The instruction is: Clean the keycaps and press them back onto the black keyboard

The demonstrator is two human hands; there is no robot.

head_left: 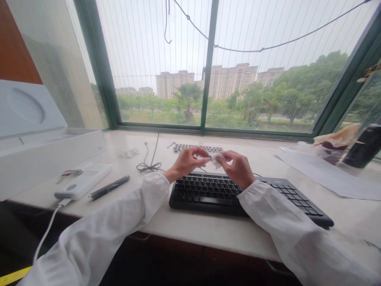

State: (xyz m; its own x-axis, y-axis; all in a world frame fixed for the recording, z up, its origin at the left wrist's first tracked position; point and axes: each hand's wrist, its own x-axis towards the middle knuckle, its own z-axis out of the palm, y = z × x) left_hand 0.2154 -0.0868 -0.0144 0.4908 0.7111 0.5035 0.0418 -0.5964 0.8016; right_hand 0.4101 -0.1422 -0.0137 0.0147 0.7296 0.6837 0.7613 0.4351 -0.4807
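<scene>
**Two hands, one small white wipe above the keyboard**

Two sets of fingertips meet on a small white wipe [216,159] (cloth or tissue, too crumpled to tell), held in the air just over the far edge of the black keyboard [214,190]. The left hand [188,162] pinches it from the left, thumb and forefinger closed on its edge, with something small and dark showing at the pinch; what that is cannot be made out. The right hand [236,167] pinches it from the right, fingers curled and knuckles toward the camera. The wipe lies directly between the two hands, so neither is clearly nearer; it is bunched rather than stretched, and no long axis can be read.

The keyboard runs left to right below the wrists, slightly angled, its number pad toward the right sleeve. Beyond the hands, near the window [208,67], lies a second, pale keyboard [198,148]. A cable [149,165] loops on the counter [208,232] left of the hands. Further left sit a black pen [109,187], a white power bank [83,182] with its cord running off the edge, and an open white box [44,155]. Papers [327,174] lie well off to the right.
</scene>
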